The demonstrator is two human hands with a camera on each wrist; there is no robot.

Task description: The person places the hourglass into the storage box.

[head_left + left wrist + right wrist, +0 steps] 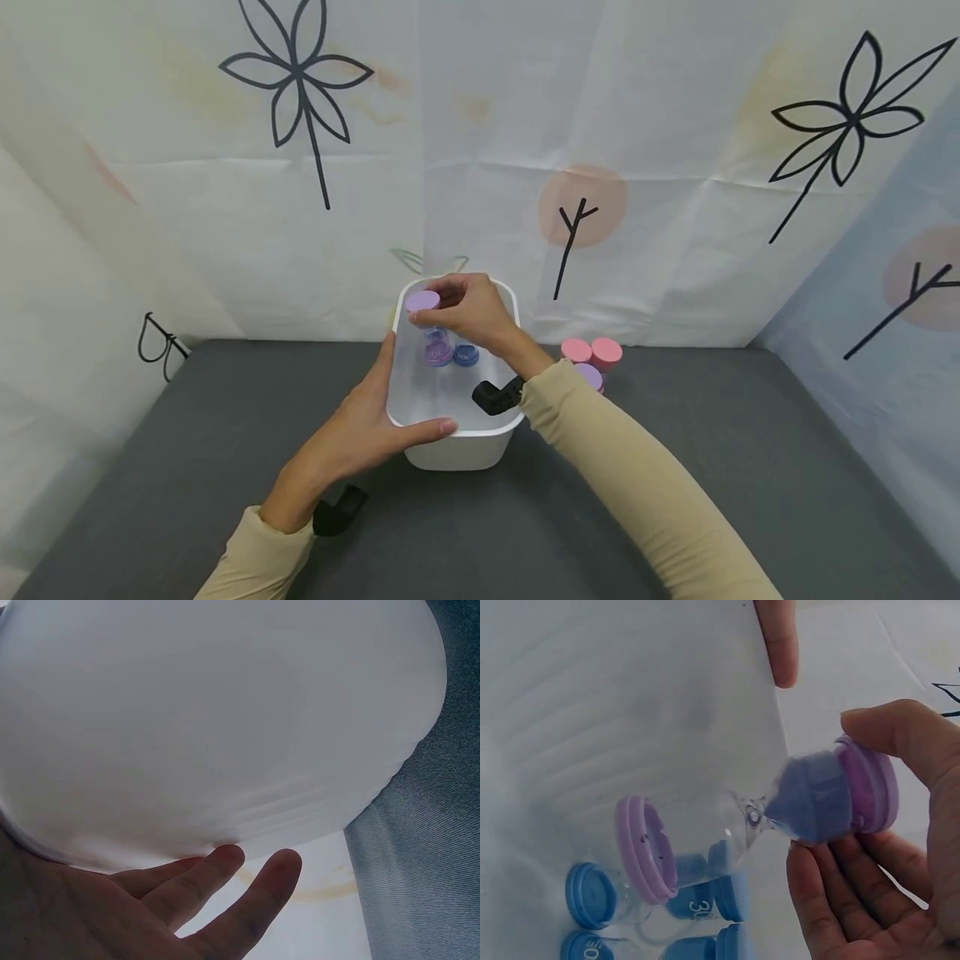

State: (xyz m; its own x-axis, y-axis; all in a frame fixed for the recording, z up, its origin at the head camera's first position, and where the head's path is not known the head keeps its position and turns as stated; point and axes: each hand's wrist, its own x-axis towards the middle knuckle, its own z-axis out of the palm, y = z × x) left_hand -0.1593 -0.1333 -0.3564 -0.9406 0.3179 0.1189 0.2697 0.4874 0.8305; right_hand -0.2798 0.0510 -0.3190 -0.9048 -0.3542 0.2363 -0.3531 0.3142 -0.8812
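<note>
My right hand pinches an hourglass sand timer by one of its purple caps, thumb on one side and fingers on the other. The timer is tilted above the inside of a white plastic bin; its bluish sand lies in the bulb near the hand. Beyond its far cap, blue-capped sand timers stand in the bin. My left hand holds the bin at its near left corner, the thumb over the front rim and the fingers along the outer wall.
To the right of the bin, two pink-capped pieces and a purple-capped one stand on the dark grey table, partly behind the right sleeve. A white cloth with plant drawings hangs behind the table.
</note>
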